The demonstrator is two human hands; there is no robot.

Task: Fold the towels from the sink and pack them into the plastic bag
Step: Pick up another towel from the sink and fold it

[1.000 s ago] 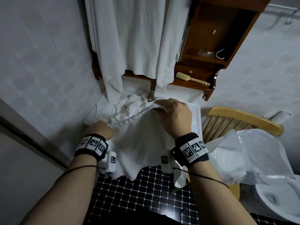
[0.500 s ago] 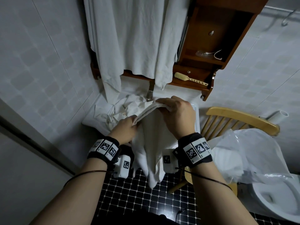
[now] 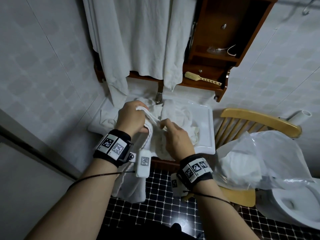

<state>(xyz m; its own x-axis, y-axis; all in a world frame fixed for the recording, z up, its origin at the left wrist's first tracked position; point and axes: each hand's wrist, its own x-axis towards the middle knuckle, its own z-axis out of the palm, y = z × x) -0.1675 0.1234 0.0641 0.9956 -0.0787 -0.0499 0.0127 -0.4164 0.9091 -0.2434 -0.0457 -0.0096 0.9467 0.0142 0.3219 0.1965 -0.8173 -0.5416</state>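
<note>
My left hand (image 3: 130, 118) grips the bunched top edge of a white towel (image 3: 131, 186), which hangs folded lengthwise over the front of the sink (image 3: 210, 129) towards the floor. Just right of it, my right hand (image 3: 176, 135) hovers with loosely bent fingers that touch the cloth and hold nothing. More crumpled white towels (image 3: 183, 115) lie in the sink basin. The clear plastic bag (image 3: 259, 156) sits open on the wooden chair (image 3: 259, 118) to the right, with folded white cloth inside it.
A large white cloth (image 3: 138, 40) hangs above the sink, beside a wooden wall shelf (image 3: 216, 58) with a brush (image 3: 200, 77). The faucet (image 3: 158, 97) stands behind the basin. A toilet (image 3: 294, 205) is at the lower right. Black tiles cover the floor.
My hands brought the towel's two top corners together, folding it in half. The left hand took both corners and moved up left; the right hand let go and dropped lower.
</note>
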